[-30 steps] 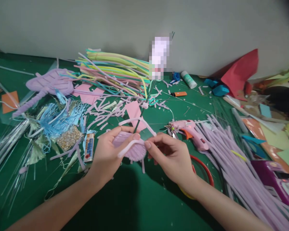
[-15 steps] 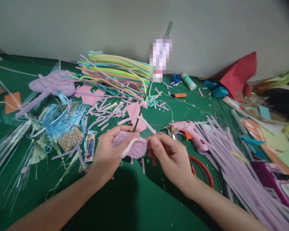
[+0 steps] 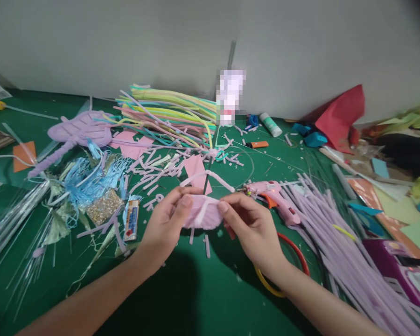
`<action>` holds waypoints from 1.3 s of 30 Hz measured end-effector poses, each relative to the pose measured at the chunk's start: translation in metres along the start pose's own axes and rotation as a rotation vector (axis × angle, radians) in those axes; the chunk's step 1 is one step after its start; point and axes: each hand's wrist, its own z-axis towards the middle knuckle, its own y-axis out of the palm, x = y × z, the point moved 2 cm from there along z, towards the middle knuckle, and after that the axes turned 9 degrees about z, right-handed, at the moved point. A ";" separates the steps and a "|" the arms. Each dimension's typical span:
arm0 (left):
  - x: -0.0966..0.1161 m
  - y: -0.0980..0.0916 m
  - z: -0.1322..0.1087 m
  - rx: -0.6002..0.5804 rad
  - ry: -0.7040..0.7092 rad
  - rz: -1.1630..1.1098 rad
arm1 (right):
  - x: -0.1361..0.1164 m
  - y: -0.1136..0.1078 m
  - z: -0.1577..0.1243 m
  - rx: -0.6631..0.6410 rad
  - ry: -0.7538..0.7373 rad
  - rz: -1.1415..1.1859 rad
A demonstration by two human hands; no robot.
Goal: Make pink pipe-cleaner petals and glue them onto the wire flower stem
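A ribbed lilac pipe-cleaner piece [image 3: 208, 217] is held between my hands at the centre, over the green table. My left hand [image 3: 170, 219] pinches its left side, thumb on the near face and fingers behind. My right hand [image 3: 247, 219] grips the right edge between thumb and forefinger. A paler lilac strip crosses the face of the piece. Behind it rises a dark green stem [image 3: 210, 173], with a bent lilac pipe cleaner [image 3: 220, 179] across it. The upper stem passes a pixelated patch. Fingertips behind the piece are hidden.
The pink glue gun [image 3: 273, 196] lies right of my right hand, beside long lilac pipe cleaners [image 3: 329, 242]. Red and yellow scissor-like handles [image 3: 299, 249] sit under my right wrist. A lighter [image 3: 131, 220], gold beads [image 3: 105, 207] and blue tassels [image 3: 91, 175] lie left.
The lilac piece has turned and shifted slightly right. My left thumb now sits at its left side, and my right fingertips press its right edge. The view has shifted a little.
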 end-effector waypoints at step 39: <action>0.000 -0.013 0.014 -0.015 -0.067 -0.052 | 0.003 -0.009 0.000 -0.002 0.004 -0.024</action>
